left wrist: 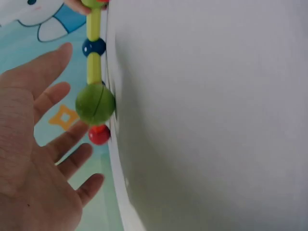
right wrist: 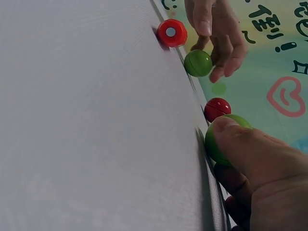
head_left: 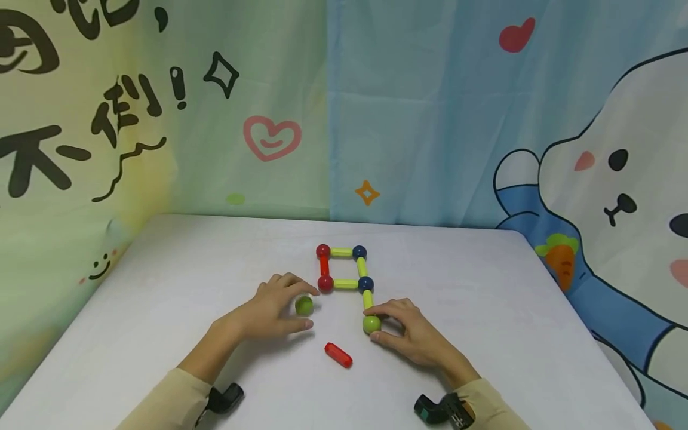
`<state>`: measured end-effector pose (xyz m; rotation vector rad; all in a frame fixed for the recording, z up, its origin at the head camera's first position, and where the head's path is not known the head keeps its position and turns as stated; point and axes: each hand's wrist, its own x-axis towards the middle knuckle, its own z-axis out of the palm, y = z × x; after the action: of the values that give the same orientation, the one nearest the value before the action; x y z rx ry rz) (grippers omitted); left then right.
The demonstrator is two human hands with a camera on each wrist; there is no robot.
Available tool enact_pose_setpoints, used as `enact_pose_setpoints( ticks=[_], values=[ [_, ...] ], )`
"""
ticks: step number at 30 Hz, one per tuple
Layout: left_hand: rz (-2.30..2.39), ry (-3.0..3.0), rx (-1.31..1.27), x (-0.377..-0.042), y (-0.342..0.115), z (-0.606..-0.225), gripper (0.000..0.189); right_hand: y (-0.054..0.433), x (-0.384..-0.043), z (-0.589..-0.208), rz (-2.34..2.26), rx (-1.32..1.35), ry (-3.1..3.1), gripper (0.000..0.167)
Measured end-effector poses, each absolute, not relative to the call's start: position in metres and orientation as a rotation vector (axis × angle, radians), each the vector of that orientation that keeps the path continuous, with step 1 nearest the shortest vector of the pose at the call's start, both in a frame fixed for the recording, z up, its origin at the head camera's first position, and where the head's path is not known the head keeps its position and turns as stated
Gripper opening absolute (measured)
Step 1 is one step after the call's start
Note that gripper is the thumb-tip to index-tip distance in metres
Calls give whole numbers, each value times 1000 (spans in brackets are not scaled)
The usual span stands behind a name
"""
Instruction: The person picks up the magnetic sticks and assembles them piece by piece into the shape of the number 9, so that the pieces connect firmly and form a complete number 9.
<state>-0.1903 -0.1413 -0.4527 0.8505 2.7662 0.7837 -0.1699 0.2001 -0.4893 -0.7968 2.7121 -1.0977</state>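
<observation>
My right hand (head_left: 411,334) pinches a light green ball (head_left: 371,324) between thumb and fingers, at the near end of a yellow-green rod (head_left: 368,298). That rod runs to a blue ball (head_left: 366,283), a corner of a square of rods and balls lying on the table. The square's left side is a red rod (head_left: 324,266) between two red balls (head_left: 325,283); its other sides are yellow-green. Around a loose, darker green ball (head_left: 304,306), my left hand (head_left: 271,310) spreads its fingers and thumb apart; the left wrist view shows the palm bare.
A loose red rod (head_left: 338,355) lies on the white table (head_left: 484,286) between the hands, nearer me. Behind the table's far edge hangs a printed curtain (head_left: 419,107). Each wrist carries a small black camera (head_left: 226,398).
</observation>
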Motion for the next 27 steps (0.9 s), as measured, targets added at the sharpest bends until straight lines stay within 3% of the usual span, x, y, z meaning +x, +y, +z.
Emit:
enact_pose_setpoints(
  ticks=[7,16,27],
  values=[
    [726,2791,1049,-182,-124,-448,56,199,-169,-489,-1094,-767,2712,39],
    [547,2758,1220,-172,-103,-446,43,199,-168,-488,-1097,-771,2715,39],
    [485,2690,1246,-169,-90,-451,21,199,-166,-489,-1102,-776,2737,39]
  ],
)
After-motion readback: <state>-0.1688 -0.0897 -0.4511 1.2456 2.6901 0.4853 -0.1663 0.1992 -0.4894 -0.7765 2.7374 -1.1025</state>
